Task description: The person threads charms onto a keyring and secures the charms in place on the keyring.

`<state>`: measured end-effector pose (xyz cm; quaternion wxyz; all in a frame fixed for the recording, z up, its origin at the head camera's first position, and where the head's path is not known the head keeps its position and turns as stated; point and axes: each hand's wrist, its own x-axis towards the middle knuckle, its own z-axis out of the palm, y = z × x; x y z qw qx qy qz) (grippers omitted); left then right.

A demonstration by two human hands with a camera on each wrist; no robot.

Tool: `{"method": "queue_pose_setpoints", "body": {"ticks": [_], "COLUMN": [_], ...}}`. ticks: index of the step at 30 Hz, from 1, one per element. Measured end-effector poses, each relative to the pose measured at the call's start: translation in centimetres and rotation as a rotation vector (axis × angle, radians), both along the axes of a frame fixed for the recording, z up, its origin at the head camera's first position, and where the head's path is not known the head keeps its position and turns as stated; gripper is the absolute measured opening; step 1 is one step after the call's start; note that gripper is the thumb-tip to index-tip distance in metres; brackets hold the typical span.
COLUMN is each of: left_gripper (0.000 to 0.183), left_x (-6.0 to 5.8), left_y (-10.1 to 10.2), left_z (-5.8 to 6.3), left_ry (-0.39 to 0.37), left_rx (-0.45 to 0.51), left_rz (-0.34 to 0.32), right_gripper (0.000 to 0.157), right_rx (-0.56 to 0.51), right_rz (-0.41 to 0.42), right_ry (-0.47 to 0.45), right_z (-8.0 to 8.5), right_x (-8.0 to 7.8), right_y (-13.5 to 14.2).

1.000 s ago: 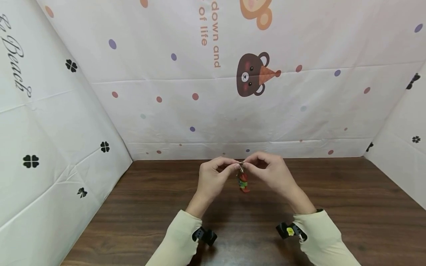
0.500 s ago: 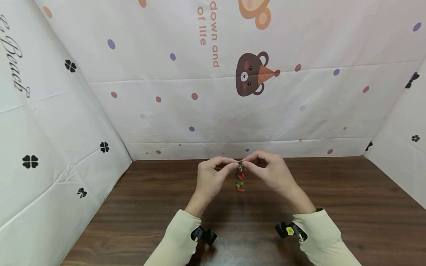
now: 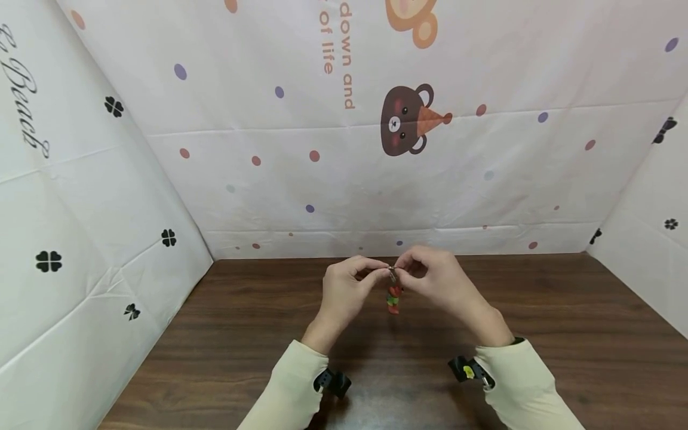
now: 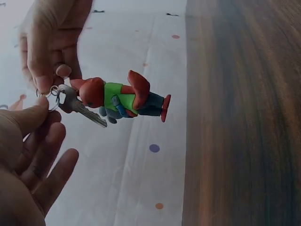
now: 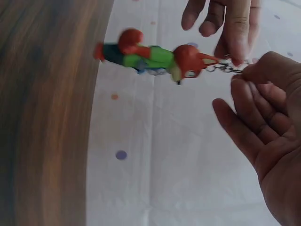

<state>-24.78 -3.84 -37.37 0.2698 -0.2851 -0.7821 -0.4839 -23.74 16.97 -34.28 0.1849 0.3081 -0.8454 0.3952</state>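
In the head view my left hand [image 3: 344, 292] and right hand [image 3: 446, 286] meet above the table, thumb and forefinger of each pinching a small metal key ring [image 4: 54, 109]. On it hang a silver key [image 4: 91, 115] and a fox figurine keychain [image 3: 394, 300]. Seen from the left wrist, the fox figurine [image 4: 121, 100] has a red-orange head and tail, green top and dark trousers. A short chain [image 5: 223, 68] above its head shows in the right wrist view. Fingertips hide part of the ring, and I cannot tell whether its coils are parted.
Below the hands lies a dark wooden table [image 3: 392, 370]. A white printed cloth [image 3: 258, 191] rises behind it, with similar side sheets [image 3: 91, 203] to left and right. Each wrist carries a small black camera [image 3: 338, 383].
The fox figurine has swung left and then back right under the ring. Both hands have shifted very slightly right and down, still pinching at the ring.
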Motion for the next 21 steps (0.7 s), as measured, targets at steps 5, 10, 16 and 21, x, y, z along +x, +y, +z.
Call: {"method": "queue_pose_setpoints", "body": {"ticks": [5, 10, 16, 21], "left_gripper": [0.007, 0.006, 0.006, 0.008], "left_x": [0.04, 0.05, 0.09, 0.07], "left_y": [0.08, -0.05, -0.23, -0.11], "left_z": [-0.14, -0.09, 0.31, 0.38], "left_ry": [0.145, 0.155, -0.026, -0.121], "left_rx": [-0.145, -0.089, 0.179, 0.259], "left_rz": [0.099, 0.080, -0.084, -0.119], "right_gripper": [0.016, 0.014, 0.008, 0.005], "right_rx": [0.130, 0.049, -0.153, -0.194], "right_rz": [0.004, -0.001, 0.004, 0.005], "right_ry": [0.126, 0.065, -0.091, -0.114], "right_z": [0.15, 0.05, 0.11, 0.09], "right_x": [-0.16, -0.09, 0.05, 0.13], "right_y": [-0.23, -0.25, -0.24, -0.32]}}
